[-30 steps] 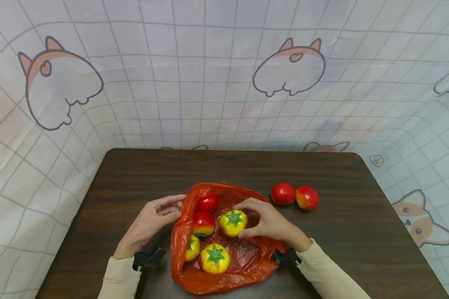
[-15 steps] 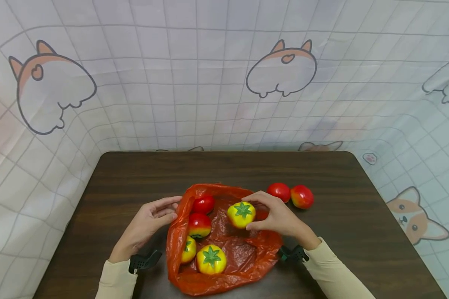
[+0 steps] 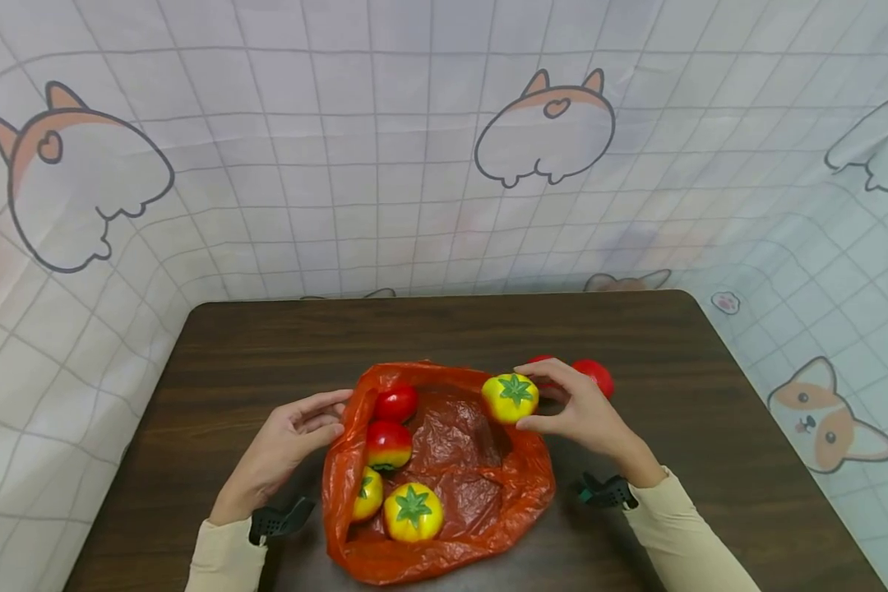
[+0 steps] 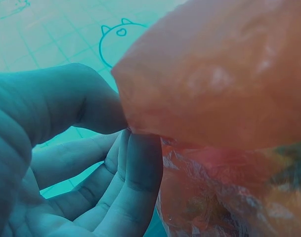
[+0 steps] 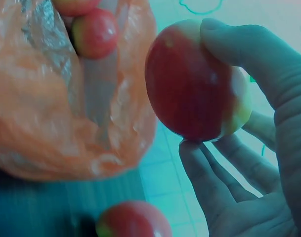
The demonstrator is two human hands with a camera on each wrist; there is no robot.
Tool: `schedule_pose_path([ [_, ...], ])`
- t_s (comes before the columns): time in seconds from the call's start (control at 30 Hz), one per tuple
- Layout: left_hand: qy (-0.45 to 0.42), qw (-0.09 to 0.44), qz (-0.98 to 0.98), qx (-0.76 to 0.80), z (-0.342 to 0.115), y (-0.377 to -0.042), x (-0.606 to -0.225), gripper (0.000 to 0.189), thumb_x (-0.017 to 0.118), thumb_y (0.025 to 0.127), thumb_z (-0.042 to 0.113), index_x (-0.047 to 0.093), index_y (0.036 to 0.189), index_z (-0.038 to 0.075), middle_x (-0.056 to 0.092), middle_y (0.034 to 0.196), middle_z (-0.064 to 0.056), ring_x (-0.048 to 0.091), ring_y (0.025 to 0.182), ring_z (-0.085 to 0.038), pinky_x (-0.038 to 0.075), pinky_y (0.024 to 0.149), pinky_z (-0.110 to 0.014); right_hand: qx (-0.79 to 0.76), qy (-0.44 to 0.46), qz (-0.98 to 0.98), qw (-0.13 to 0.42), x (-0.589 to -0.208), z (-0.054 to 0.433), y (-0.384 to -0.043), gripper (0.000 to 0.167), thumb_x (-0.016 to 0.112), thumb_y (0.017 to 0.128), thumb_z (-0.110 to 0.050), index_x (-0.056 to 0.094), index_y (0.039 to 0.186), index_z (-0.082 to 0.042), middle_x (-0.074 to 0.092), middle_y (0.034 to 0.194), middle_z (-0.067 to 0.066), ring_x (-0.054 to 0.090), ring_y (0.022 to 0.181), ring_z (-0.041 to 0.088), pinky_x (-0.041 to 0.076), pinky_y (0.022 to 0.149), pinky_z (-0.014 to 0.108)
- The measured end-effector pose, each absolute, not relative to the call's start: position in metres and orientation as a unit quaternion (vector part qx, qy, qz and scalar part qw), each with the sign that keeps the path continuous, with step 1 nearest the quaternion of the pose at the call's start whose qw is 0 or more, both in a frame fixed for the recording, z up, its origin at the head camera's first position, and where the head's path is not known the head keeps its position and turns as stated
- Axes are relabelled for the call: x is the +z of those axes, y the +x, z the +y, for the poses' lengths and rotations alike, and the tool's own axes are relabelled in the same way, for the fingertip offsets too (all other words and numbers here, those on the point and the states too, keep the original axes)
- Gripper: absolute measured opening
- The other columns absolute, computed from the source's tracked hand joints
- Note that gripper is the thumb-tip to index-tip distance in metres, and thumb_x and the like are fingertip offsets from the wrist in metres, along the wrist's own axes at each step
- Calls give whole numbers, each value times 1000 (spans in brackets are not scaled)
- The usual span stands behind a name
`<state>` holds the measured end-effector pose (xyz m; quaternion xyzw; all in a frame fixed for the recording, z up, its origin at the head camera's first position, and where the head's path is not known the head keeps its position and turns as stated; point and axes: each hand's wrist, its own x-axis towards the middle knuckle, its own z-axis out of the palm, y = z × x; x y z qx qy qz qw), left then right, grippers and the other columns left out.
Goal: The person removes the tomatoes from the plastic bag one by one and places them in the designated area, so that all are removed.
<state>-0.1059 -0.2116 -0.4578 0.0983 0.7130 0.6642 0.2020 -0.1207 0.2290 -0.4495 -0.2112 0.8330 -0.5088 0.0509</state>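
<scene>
A red-and-yellow tomato (image 3: 509, 399) with a green star-shaped leaf top, seemingly artificial, is pinched between thumb and fingertips of my right hand (image 3: 595, 419). It is at the right rim of an orange-red plastic bag (image 3: 444, 561); the right wrist view shows the held tomato (image 5: 190, 81) just outside the bag wall. My left hand (image 3: 281, 448) pinches the bag's left edge (image 4: 155, 108) between thumb and index finger. Several similar tomatoes lie inside along the left, among them a yellow-topped tomato (image 3: 413, 511) and a red tomato (image 3: 395, 403).
Behind my right hand, a red tomato (image 3: 595, 376) and a mostly hidden tomato (image 3: 540, 359) lie on the dark wooden table (image 3: 266, 337). A white gridded cloth (image 3: 385, 164) with cartoon dogs hangs behind and beside the table.
My right hand has lifted the tomato from inside the bag and carried it right to the rim. The left hand keeps its grip on the bag's edge. The view has shifted slightly.
</scene>
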Motion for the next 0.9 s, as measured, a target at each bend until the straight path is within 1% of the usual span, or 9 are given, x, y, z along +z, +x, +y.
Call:
schedule_pose_path([
  [0.13,97,202,716,661,-213,-106,-459,53,67,101,16,50,150,2,68,121,4,71,106,-8,61,93,-25,-506,-191,840,28,-448,241,-121,64,90,80,-17,61,138,-19,61,135,4,64,115,3,54,101,15],
  [0.3,98,201,719,658,-213,-106,-460,53,67,101,16,50,149,1,68,121,3,71,106,-8,61,92,-25,-488,-150,860,-16,-447,257,-120,64,89,82,-16,61,140,-19,61,136,3,60,116,-5,51,101,11],
  [0.47,99,197,720,658,-213,-106,-460,53,67,101,15,51,149,2,68,121,2,72,105,-9,61,92,-24,-493,-121,859,-63,-448,271,-120,65,87,82,-8,61,140,-14,60,134,5,59,115,-7,49,98,6],
  [0.53,99,197,721,657,-213,-106,-460,52,67,101,16,51,149,2,68,121,3,72,105,-9,61,92,-24,-498,-107,857,-76,-449,276,-120,65,87,82,-6,61,140,-13,60,133,1,59,115,-8,49,98,5],
  [0.63,96,199,720,658,-213,-106,-459,53,67,101,16,51,149,2,68,121,3,72,105,-8,61,92,-24,-501,-78,857,-91,-449,284,-117,65,86,83,-7,59,142,-12,58,132,-11,60,114,-10,48,97,3],
  [0.73,93,202,716,662,-214,-106,-459,54,67,101,15,49,150,0,67,121,3,71,105,-8,62,91,-25,-503,-55,856,-105,-449,292,-116,65,85,84,-7,57,143,-10,56,130,-21,60,114,-11,48,96,2],
  [0.83,92,203,713,665,-214,-106,-460,54,67,101,14,49,150,0,67,121,4,71,105,-8,62,91,-26,-501,-38,856,-122,-452,301,-115,65,84,84,-6,56,143,-8,56,129,-24,59,114,-12,47,95,2],
  [0.9,92,202,714,665,-215,-106,-460,54,67,101,14,49,150,0,67,121,4,71,105,-8,62,91,-26,-496,-22,859,-126,-454,307,-114,65,85,85,-8,56,143,-9,56,130,-23,59,114,-13,47,95,1],
])
